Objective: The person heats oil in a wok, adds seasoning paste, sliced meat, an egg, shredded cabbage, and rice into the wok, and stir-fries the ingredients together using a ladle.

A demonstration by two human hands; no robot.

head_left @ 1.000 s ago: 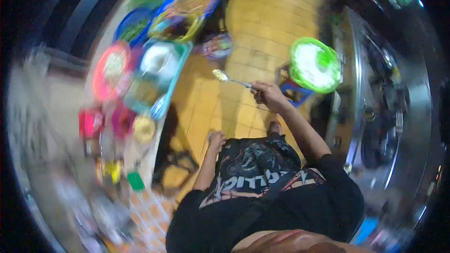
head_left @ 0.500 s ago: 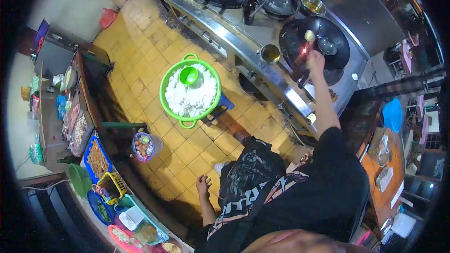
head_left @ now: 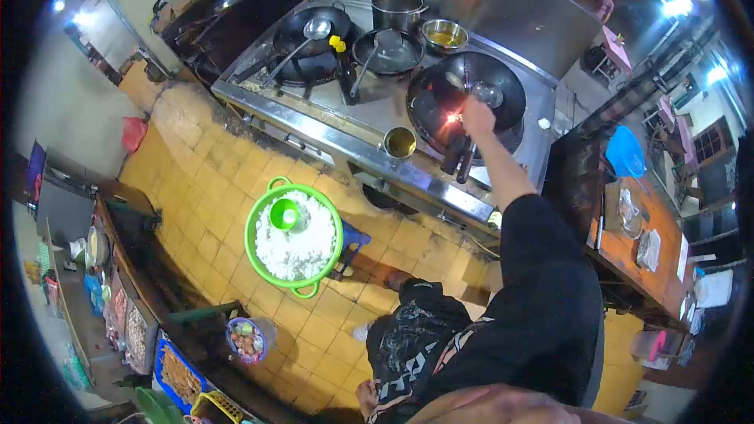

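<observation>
My right hand (head_left: 477,118) is closed above the near side of a black wok (head_left: 509,71) on the stove. What its fingers hold is hidden. A bright orange glow shows just left of the fist. Inside the wok lies a ladle (head_left: 488,95), and a small pale blurred thing (head_left: 454,79) is near it. Two dark handles, one of them the wok handle (head_left: 453,155), stick out toward me below the hand. My left hand (head_left: 367,395) hangs low beside my leg, fingers loosely bent and holding nothing I can see.
On the stove (head_left: 345,141) stand a steel pot (head_left: 397,8), a bowl of yellow liquid (head_left: 445,34), a cup of oil (head_left: 399,142) and more pans. A green basin of rice (head_left: 302,255) sits on a blue stool. Right is a wooden table (head_left: 664,267); a bucket (head_left: 251,339) stands left.
My view has turned, so the stove and the basin appear shifted left. My right hand stays over the wok. The left hand shows lower, nearer the frame's bottom edge.
</observation>
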